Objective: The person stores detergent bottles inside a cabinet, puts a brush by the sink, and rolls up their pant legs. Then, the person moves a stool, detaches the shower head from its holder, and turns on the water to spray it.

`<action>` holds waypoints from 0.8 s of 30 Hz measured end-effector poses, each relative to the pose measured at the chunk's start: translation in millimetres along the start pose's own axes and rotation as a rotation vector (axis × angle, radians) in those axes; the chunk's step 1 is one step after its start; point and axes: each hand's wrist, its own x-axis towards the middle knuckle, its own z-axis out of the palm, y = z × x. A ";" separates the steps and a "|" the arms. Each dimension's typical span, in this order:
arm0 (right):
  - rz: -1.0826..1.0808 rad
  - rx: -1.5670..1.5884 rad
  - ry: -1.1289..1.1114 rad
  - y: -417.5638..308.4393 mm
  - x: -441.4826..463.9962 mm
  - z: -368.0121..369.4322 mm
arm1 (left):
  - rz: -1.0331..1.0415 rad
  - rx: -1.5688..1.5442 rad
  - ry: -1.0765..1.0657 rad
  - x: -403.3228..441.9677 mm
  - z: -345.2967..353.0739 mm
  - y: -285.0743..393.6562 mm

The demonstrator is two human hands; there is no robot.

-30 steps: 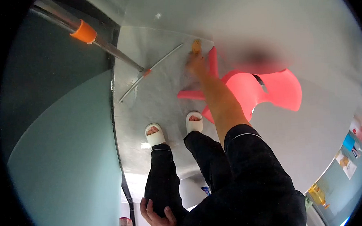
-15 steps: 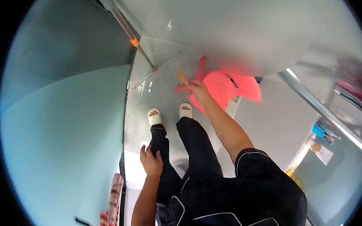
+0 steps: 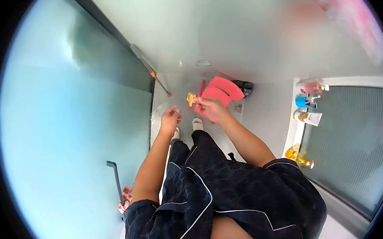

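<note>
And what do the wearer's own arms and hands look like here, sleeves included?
The left hand and right hand are ungloved. The forearms are uncovered too, below a short, near-black left sleeve and a matching right sleeve, which has thin white piping near its edge.

Golden yellow is shown by the small object [image 3: 191, 99], coral red by the chair [image 3: 211, 92]. The black clothing [image 3: 254, 189] is trimmed with white; the far pole [image 3: 161, 83] is banded orange; the right window [image 3: 346, 142] is finely striped.
</note>
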 end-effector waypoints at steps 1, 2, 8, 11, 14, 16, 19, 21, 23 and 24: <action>-0.027 0.012 0.000 -2.5 -5.1 5.8 | -0.052 -0.047 0.001 1.4 6.0 17.9; -0.014 0.066 -0.038 -2.8 -9.2 11.7 | -0.039 -0.024 -0.018 1.2 8.5 30.7; -0.100 -0.083 -0.016 8.7 -14.1 32.0 | -0.163 -0.174 -0.285 -11.2 9.2 72.6; -0.218 -0.273 0.129 14.2 -31.8 61.2 | -0.136 -0.123 -0.412 -10.2 -5.8 71.4; -0.397 -0.584 0.247 31.2 -33.8 79.6 | -0.225 -0.131 -0.472 -42.1 -0.7 99.4; -0.476 -0.853 0.318 42.5 -38.5 91.1 | -0.230 -0.145 -0.505 -52.5 0.3 104.1; -0.752 -1.326 0.441 55.4 -61.2 108.6 | -0.090 -0.125 -0.453 -27.6 -6.3 87.1; -0.839 -1.081 0.484 68.8 -72.0 106.0 | -0.068 -0.171 -0.395 -19.6 -11.6 92.7; -0.746 -1.013 0.508 79.7 -89.2 87.1 | -0.008 -0.189 -0.290 -17.2 -13.1 100.6; -0.653 -0.946 0.525 85.7 -97.2 76.5 | -0.012 -0.189 -0.288 -16.8 -15.1 107.0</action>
